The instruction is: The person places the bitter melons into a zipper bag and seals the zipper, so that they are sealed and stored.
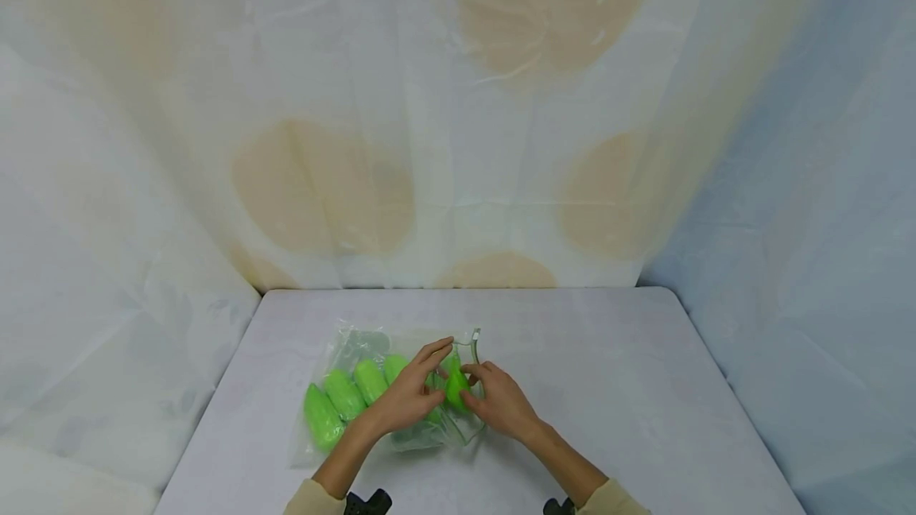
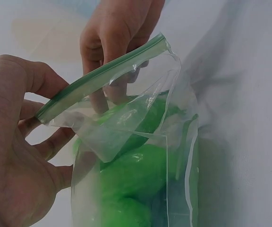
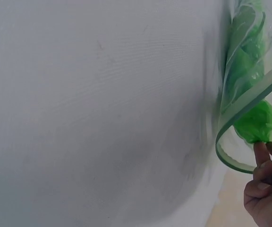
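Note:
A clear zip bag (image 1: 418, 437) with a green sealing strip (image 2: 103, 73) lies on the table, its mouth spread toward the right. Inside sit several bright green oblong pieces (image 1: 345, 394) in a row. At the mouth is another bright green piece (image 3: 258, 120), rounded, crinkled and drawn to a point. My left hand (image 1: 409, 396) holds the edge of the mouth, its fingers around one end of the strip. With its fingertips, my right hand (image 1: 501, 402) pinches the green piece at the mouth, partly hidden behind clear plastic in the left wrist view.
The white-covered table (image 1: 608, 388) extends to the right of the bag. Behind it hangs a patterned curtain (image 1: 444, 181), with pale sheets at both sides. Dark objects (image 1: 368, 501) show by both sleeves at the bottom edge.

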Motion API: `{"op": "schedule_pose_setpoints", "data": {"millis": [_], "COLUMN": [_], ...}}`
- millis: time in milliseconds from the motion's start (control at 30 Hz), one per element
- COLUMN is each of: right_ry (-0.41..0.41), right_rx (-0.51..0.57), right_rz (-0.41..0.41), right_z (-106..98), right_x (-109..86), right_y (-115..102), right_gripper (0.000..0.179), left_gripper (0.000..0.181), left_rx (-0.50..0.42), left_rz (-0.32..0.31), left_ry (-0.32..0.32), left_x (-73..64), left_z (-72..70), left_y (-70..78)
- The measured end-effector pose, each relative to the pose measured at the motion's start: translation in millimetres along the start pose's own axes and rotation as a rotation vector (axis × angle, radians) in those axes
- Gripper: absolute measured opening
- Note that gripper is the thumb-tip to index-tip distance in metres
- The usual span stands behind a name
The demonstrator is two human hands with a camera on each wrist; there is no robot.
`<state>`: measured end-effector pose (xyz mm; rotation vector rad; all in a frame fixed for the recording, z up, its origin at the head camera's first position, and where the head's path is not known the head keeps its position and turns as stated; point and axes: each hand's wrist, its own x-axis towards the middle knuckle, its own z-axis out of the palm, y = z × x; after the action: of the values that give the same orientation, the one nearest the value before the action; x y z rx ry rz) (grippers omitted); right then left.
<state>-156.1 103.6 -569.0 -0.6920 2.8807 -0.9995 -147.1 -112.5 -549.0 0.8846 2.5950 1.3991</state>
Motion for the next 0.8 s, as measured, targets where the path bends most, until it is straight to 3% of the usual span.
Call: {"op": "schedule_pose_setpoints", "data": {"millis": [633, 800], "right_ry": [-0.018, -0.021], "right_rx": [0.064, 0.072], "right_rz": [0.012, 0.023], "right_z": [-0.6, -0.6], "right_x": [-1.7, -3.9], "right_y": [-1.1, 2.0], "right_gripper": [0.031, 0.032], "left_gripper": [0.073, 0.069], "left_rx": [0.007, 0.002], "left_rz": [0.04, 0.016], "left_ry": [0.005, -0.011], "left_x": [0.9, -0.1], "left_z": [3.3, 5.6], "left_y": [-3.8, -3.3]}}
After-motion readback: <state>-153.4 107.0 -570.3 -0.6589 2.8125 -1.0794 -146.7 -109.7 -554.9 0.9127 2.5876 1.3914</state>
